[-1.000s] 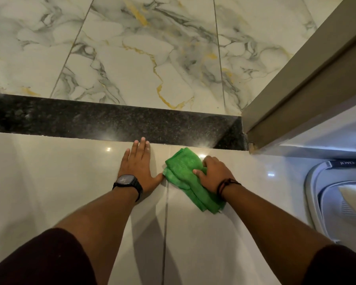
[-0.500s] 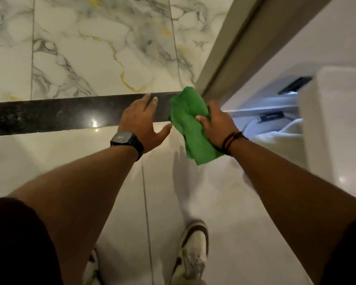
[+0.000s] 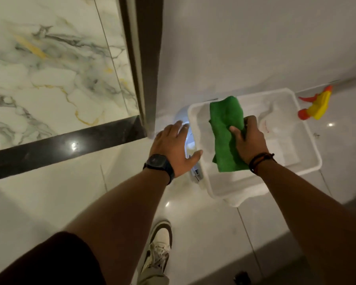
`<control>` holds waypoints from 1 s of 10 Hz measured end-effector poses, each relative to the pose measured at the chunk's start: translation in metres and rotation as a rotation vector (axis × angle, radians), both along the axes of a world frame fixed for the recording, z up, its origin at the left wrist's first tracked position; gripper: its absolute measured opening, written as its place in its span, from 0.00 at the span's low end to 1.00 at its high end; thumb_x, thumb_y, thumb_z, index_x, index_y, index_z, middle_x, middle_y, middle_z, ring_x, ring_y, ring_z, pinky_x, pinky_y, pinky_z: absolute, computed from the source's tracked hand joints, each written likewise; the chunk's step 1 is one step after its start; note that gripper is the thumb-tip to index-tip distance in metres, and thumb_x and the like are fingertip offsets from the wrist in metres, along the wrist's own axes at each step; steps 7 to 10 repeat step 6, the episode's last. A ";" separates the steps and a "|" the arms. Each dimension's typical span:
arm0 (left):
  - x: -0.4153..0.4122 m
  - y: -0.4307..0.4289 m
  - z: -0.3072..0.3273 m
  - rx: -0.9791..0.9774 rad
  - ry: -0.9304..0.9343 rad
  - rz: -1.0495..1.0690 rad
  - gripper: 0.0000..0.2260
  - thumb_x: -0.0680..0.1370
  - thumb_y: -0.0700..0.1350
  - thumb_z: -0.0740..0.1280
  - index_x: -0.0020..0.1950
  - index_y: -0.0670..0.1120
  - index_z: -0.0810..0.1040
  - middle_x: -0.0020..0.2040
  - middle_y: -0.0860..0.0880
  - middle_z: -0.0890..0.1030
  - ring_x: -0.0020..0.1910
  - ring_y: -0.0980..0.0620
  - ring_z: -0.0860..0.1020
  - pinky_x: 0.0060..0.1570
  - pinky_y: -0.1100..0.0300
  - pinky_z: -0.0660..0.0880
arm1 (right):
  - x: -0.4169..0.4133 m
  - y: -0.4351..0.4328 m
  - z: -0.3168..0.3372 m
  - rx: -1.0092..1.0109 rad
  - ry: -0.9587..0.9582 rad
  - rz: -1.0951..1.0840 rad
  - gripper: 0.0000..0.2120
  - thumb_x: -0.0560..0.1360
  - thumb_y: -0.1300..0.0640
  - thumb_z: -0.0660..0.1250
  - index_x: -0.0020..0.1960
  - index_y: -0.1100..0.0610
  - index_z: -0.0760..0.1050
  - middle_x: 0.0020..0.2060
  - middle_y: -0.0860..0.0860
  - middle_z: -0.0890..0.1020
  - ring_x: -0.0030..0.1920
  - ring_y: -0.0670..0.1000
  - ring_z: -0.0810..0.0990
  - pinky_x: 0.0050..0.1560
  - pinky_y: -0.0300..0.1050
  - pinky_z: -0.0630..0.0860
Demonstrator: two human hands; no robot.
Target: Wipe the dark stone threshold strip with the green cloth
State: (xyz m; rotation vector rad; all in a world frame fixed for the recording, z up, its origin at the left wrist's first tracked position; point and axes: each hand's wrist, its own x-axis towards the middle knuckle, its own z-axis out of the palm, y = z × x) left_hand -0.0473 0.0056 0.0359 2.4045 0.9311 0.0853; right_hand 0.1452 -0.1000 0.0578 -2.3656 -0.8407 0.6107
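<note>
The dark stone threshold strip (image 3: 56, 150) runs across the floor at the left, between veined marble and plain pale tiles, ending at a door frame. My right hand (image 3: 248, 138) grips the folded green cloth (image 3: 226, 132) and holds it over a white plastic tub (image 3: 308, 161), well to the right of the strip. My left hand (image 3: 173, 148), with a black watch on the wrist, hovers with fingers spread by the tub's left rim and holds nothing.
A grey door frame (image 3: 142, 58) rises at the strip's right end. A white rounded appliance (image 3: 190, 140) sits under the tub's left side. A yellow and orange spray bottle (image 3: 317, 104) lies by the wall. My shoe (image 3: 159, 249) stands on the pale tiles below.
Both hands have lifted off the floor by the strip and swung right. The green cloth now hangs over the white tub instead of lying on the tile, and the view has risen.
</note>
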 end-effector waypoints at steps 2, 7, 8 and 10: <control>0.051 -0.020 -0.041 0.132 0.113 -0.212 0.42 0.75 0.67 0.55 0.78 0.44 0.47 0.80 0.45 0.44 0.77 0.46 0.43 0.73 0.51 0.39 | 0.024 -0.022 -0.066 -0.249 0.064 -0.047 0.16 0.77 0.52 0.64 0.57 0.59 0.62 0.48 0.58 0.76 0.48 0.62 0.77 0.42 0.51 0.73; 0.040 0.000 -0.046 0.160 0.208 -0.316 0.44 0.73 0.73 0.48 0.78 0.45 0.42 0.80 0.46 0.42 0.77 0.47 0.39 0.72 0.52 0.36 | 0.019 -0.029 -0.087 -0.545 -0.431 0.430 0.33 0.76 0.34 0.42 0.76 0.48 0.41 0.77 0.55 0.48 0.76 0.56 0.46 0.73 0.59 0.48; 0.040 0.000 -0.046 0.160 0.208 -0.316 0.44 0.73 0.73 0.48 0.78 0.45 0.42 0.80 0.46 0.42 0.77 0.47 0.39 0.72 0.52 0.36 | 0.019 -0.029 -0.087 -0.545 -0.431 0.430 0.33 0.76 0.34 0.42 0.76 0.48 0.41 0.77 0.55 0.48 0.76 0.56 0.46 0.73 0.59 0.48; 0.040 0.000 -0.046 0.160 0.208 -0.316 0.44 0.73 0.73 0.48 0.78 0.45 0.42 0.80 0.46 0.42 0.77 0.47 0.39 0.72 0.52 0.36 | 0.019 -0.029 -0.087 -0.545 -0.431 0.430 0.33 0.76 0.34 0.42 0.76 0.48 0.41 0.77 0.55 0.48 0.76 0.56 0.46 0.73 0.59 0.48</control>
